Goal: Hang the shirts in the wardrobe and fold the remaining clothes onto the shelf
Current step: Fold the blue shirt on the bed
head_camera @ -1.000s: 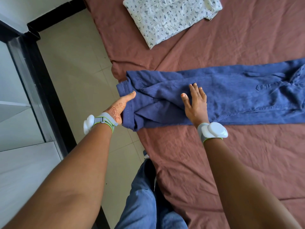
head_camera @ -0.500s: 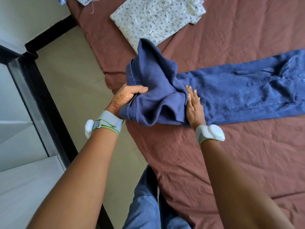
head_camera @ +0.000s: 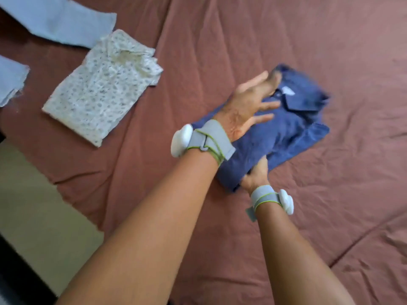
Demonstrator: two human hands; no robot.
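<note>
While the dark blue cotton collared shirt [head_camera: 293, 128] lies folded into a compact bundle on the rumpled reddish-brown bed sheet [head_camera: 286, 40], it is covered from above by the left hand [head_camera: 246, 108], whose fingers [head_camera: 267, 105] are spread and nearly straight, laid flat over the cloth just below the collar; nothing is gripped by them, and the fabric is only pressed. The near lower edge of the bundle is held by the right hand [head_camera: 256, 175], whose fingers are hidden under the fold, so it cannot be told how far they are curled; only the thumb is seen against the blue cloth. A grey strap with a white puck [head_camera: 181, 140] is worn on the left wrist, and a matching one [head_camera: 286, 201] on the right. To the left of the bundle, well apart from it, a folded white garment with a small dark floral print [head_camera: 99, 91] is laid on the same sheet, and beyond that two pale blue pieces of cloth [head_camera: 59, 20] are seen at the upper left edge. A strip of beige floor [head_camera: 33, 205] is visible beside the bed. Compared with half a second before, the shirt, then stretched long across the bed with one end lifted and bunched in the left hand, is now gathered into a short stack with its collar on top, and the left hand has been changed from a grip to a flat press.
</note>
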